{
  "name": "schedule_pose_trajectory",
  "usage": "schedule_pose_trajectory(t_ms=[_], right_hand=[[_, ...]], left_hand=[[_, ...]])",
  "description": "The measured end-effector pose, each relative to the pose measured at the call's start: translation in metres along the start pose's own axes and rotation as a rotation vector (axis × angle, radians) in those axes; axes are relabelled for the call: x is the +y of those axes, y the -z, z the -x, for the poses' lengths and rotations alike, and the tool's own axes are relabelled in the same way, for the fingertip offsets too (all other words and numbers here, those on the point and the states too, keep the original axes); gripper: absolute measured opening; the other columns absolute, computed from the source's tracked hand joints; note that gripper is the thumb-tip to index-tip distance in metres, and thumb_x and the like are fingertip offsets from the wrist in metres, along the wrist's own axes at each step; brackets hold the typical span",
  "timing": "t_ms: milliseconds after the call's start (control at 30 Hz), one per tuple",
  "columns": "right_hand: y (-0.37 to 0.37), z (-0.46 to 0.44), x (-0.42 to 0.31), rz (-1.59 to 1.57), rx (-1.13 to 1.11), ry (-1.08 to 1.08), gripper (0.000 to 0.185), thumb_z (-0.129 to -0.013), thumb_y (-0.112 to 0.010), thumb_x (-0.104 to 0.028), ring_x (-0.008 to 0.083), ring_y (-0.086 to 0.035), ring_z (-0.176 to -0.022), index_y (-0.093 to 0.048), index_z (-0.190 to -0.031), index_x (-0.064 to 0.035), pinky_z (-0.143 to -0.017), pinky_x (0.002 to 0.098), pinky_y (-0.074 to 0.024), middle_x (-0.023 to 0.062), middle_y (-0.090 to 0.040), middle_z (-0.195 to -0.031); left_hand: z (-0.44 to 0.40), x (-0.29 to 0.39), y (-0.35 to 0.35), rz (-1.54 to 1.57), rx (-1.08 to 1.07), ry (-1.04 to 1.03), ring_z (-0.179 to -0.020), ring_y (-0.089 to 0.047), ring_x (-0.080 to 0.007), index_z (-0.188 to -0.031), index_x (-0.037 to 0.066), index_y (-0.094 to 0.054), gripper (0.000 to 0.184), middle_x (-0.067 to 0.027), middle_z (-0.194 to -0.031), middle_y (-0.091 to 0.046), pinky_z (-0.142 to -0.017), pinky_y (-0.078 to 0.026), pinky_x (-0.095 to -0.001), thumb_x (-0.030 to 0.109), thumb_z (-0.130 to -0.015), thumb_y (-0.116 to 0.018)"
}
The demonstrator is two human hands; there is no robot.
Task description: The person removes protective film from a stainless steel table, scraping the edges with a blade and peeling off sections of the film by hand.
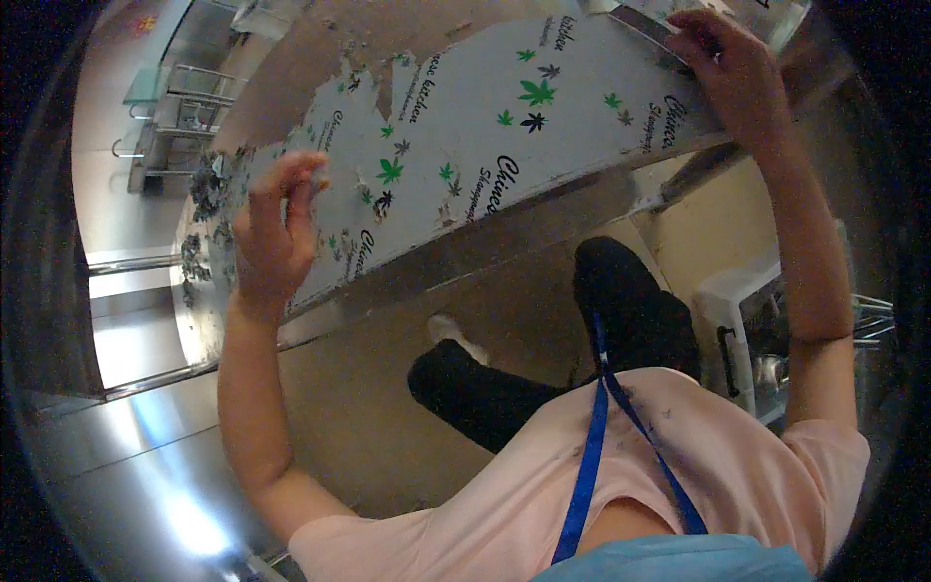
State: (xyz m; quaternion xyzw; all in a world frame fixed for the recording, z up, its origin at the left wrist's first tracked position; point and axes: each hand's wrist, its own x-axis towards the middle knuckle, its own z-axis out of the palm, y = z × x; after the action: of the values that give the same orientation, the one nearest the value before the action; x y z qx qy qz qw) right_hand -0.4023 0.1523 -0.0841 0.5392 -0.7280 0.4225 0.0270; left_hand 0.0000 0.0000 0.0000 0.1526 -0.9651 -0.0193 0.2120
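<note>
A grey printed sheet (pixel 456 126) with green and dark leaves and black lettering covers the tabletop, its far edge torn and ragged. Above the sheet's left part, my left hand (pixel 274 228) is raised with thumb and fingers pinched together; a tiny pale bit seems to show at the fingertips, too small to name. At the upper right, my right hand (pixel 727 82) has its fingers curled round a flat, shiny metal strip (pixel 640 27), whose kind I cannot make out. Dark crumpled scraps (pixel 207 184) lie at the table's left end.
Bare brown tabletop (pixel 291 58) shows beyond the torn edge. A metal rack (pixel 194 112) stands at the upper left, and shiny metal panels (pixel 165 485) are at the lower left. A white bin (pixel 732 301) with metal utensils beside it is at the right, near my knees.
</note>
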Motion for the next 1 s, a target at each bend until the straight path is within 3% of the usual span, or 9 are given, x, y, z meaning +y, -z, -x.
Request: schedule_pose_trajectory(t_ms=[67,267,467,533,600,667,867,967,1000], right_hand=[[-0.005,-0.004,0.003,-0.005,-0.04,0.017,0.023,-0.084,-0.065,-0.015,0.0121,-0.06,-0.081,-0.064,-0.105,-0.0053,-0.076,0.0271,-0.0483,0.0057,-0.065,-0.088],[-0.004,-0.003,0.0,-0.067,-0.035,0.037,0.021,-0.086,-0.061,-0.014,0.0131,-0.06,-0.08,-0.064,-0.105,-0.0048,-0.075,0.0276,-0.0482,0.0072,-0.065,-0.087],[-0.006,-0.024,-0.029,-0.031,-0.202,0.161,0.024,-0.088,-0.059,-0.019,0.0155,-0.062,-0.08,-0.065,-0.107,-0.0063,-0.075,0.0292,-0.0485,0.01,-0.066,-0.089],[-0.03,-0.056,-0.064,0.015,-0.276,0.28,0.025,-0.085,-0.062,-0.02,0.0177,-0.063,-0.079,-0.066,-0.106,-0.0064,-0.073,0.0304,-0.0489,0.0099,-0.067,-0.089],[-0.046,-0.084,-0.122,-0.118,-0.638,-0.065,0.048,-0.075,-0.071,-0.049,0.0288,-0.064,-0.076,-0.071,-0.092,-0.0047,-0.07,0.0387,-0.0531,0.0192,-0.067,-0.09],[-0.101,-0.119,-0.103,-0.145,-0.617,0.236,0.043,-0.079,-0.069,-0.043,0.0268,-0.063,-0.077,-0.07,-0.091,-0.0021,-0.07,0.0401,-0.0516,0.0167,-0.067,-0.088],[-0.13,-0.133,-0.127,0.076,-0.633,0.243,0.033,-0.08,-0.067,-0.032,0.0259,-0.064,-0.078,-0.07,-0.093,-0.0021,-0.073,0.0374,-0.0508,0.0113,-0.068,-0.087],[-0.16,-0.146,-0.111,0.038,-0.545,0.319,0.028,-0.08,-0.066,-0.027,0.0236,-0.064,-0.078,-0.07,-0.095,-0.0045,-0.073,0.0356,-0.0508,0.0106,-0.069,-0.086],[-0.164,-0.145,-0.11,-0.022,-0.508,0.334,0.028,-0.078,-0.067,-0.028,0.0219,-0.065,-0.078,-0.07,-0.097,-0.007,-0.074,0.0349,-0.0511,0.0098,-0.069,-0.086]], left_hand=[[-0.013,-0.001,-0.001,0.028,0.032,0.192,-0.083,-0.066,-0.0239,-0.124,0.011,-0.04,0.035,-0.0128,-0.101,-0.064,-0.077,-0.054,-0.0325,0.003,-0.091,-0.051],[-0.033,-0.02,0.009,-0.046,0.037,0.263,-0.083,-0.065,-0.0209,-0.115,0.007,-0.048,0.029,-0.0132,-0.1,-0.064,-0.072,-0.051,-0.0321,0.003,-0.088,-0.056],[-0.006,-0.021,-0.011,0.1,0.191,0.337,-0.081,-0.062,-0.0174,-0.111,0.007,-0.051,0.024,-0.0098,-0.088,-0.063,-0.07,-0.049,-0.0295,0.006,-0.088,-0.057],[0.003,-0.025,-0.019,0.107,0.165,0.377,-0.085,-0.059,-0.0177,-0.112,0.006,-0.052,0.025,-0.008,-0.091,-0.061,-0.077,-0.047,-0.0295,0.006,-0.088,-0.057],[0.006,-0.028,-0.022,-0.02,0.166,0.299,-0.086,-0.058,-0.0198,-0.109,0.005,-0.053,0.024,-0.0085,-0.091,-0.06,-0.078,-0.046,-0.0308,0.004,-0.085,-0.058],[0.003,-0.019,-0.02,-0.27,0.198,0.108,-0.084,-0.059,-0.0235,-0.104,0.005,-0.055,0.024,-0.0113,-0.087,-0.061,-0.073,-0.046,-0.0335,0.001,-0.081,-0.059],[0.019,0.004,-0.02,-0.125,0.226,0.424,-0.083,-0.057,-0.0289,-0.1,0.005,-0.057,0.023,-0.0124,-0.093,-0.06,-0.077,-0.045,-0.0378,-0.002,-0.078,-0.057],[0.033,-0.012,-0.021,-0.341,0.275,0.106,-0.081,-0.056,-0.0279,-0.102,0.004,-0.057,0.025,-0.0124,-0.092,-0.058,-0.075,-0.045,-0.037,-0.002,-0.078,-0.057],[0.034,-0.01,-0.02,-0.329,0.278,0.119,-0.081,-0.056,-0.0273,-0.102,0.004,-0.056,0.024,-0.0121,-0.091,-0.057,-0.074,-0.045,-0.0365,-0.002,-0.079,-0.057]])
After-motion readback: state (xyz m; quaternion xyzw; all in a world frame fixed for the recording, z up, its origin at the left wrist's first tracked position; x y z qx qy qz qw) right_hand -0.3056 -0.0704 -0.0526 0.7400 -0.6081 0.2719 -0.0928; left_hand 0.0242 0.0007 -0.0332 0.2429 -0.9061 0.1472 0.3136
